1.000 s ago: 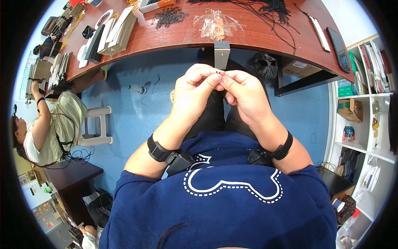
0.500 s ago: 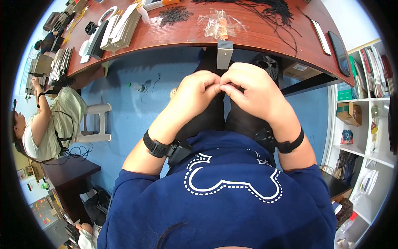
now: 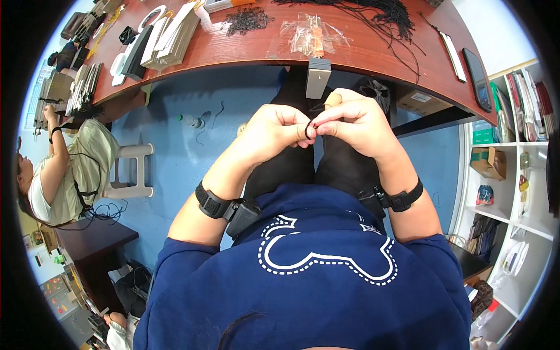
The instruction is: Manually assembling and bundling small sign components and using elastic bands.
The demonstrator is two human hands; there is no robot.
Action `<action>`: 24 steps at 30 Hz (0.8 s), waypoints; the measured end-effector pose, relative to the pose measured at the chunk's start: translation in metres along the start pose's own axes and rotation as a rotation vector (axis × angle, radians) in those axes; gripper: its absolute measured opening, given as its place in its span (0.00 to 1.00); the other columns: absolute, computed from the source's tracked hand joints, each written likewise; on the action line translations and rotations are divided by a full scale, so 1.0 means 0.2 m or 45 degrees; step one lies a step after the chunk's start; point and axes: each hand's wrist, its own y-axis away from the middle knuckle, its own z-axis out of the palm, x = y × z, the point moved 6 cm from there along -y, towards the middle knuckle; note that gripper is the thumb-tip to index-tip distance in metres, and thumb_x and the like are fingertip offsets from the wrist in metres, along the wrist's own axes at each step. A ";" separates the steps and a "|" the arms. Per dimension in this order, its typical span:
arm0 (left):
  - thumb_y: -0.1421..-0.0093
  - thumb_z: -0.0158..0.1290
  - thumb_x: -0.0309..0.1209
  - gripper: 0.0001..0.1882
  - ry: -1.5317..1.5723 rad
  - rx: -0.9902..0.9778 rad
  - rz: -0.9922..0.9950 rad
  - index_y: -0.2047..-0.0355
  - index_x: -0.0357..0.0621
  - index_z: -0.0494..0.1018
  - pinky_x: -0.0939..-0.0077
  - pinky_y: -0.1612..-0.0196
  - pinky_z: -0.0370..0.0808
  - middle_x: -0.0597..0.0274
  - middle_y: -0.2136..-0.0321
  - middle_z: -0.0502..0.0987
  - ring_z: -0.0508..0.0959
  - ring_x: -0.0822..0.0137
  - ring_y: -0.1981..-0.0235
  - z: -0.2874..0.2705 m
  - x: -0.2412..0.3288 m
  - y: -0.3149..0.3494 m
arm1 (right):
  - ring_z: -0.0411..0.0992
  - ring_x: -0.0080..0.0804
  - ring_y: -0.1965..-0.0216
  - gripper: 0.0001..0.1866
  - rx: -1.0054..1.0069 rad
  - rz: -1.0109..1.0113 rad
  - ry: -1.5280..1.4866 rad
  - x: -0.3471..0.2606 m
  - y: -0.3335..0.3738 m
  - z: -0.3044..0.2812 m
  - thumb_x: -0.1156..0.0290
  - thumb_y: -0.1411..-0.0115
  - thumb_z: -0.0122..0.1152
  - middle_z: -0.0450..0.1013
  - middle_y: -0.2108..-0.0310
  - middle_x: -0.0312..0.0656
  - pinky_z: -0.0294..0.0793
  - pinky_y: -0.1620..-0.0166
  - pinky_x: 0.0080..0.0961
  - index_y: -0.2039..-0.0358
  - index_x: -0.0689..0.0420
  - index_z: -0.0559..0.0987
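Note:
My left hand [image 3: 275, 128] and my right hand [image 3: 363, 122] meet above my lap, just below the table edge. Both are closed in a pinch on a thin black cord [image 3: 308, 129], which makes a small loop between the fingertips. Part of the cord is hidden by my fingers. A short stretch of it shows above, near my right index finger. Right beyond my hands, a grey metal block [image 3: 318, 79] juts from the edge of the reddish-brown table [image 3: 233, 49]. Behind that block lies crumpled clear plastic [image 3: 300, 38] around an orange-handled piece.
A heap of small black pieces [image 3: 249, 21] and a bundle of black cords [image 3: 391, 17] lie on the table. White card stacks [image 3: 172, 41] stand at left; a phone [image 3: 476, 79] is at right. Another person [image 3: 70, 169] works at far left. White shelves [image 3: 519, 175] line the right.
My hands have turned and come slightly lower, fingers shifting their pinch. The black cord loop, hidden before, now shows between my fingertips.

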 end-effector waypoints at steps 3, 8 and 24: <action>0.44 0.58 0.28 0.05 -0.077 -0.025 -0.064 0.72 0.39 0.77 0.83 0.69 0.74 0.63 0.77 0.78 0.76 0.76 0.75 -0.01 0.00 0.00 | 0.64 0.20 0.76 0.07 0.046 -0.046 0.086 -0.03 0.01 0.01 0.76 0.54 0.68 0.67 0.79 0.31 0.62 0.72 0.17 0.71 0.53 0.85; 0.44 0.58 0.29 0.06 -0.129 -0.207 -0.197 0.72 0.39 0.76 0.84 0.68 0.74 0.64 0.76 0.78 0.76 0.77 0.75 0.00 -0.04 0.00 | 0.64 0.18 0.76 0.05 -0.158 -0.013 0.136 -0.04 0.02 0.04 0.76 0.51 0.65 0.69 0.77 0.31 0.63 0.72 0.16 0.70 0.58 0.82; 0.43 0.56 0.27 0.04 -0.517 0.417 0.198 0.72 0.40 0.73 0.89 0.75 0.65 0.75 0.78 0.72 0.67 0.85 0.78 -0.01 0.02 0.00 | 0.65 0.23 0.80 0.02 0.521 -0.018 0.585 -0.09 0.07 0.05 0.78 0.53 0.63 0.68 0.76 0.37 0.65 0.76 0.19 0.76 0.59 0.79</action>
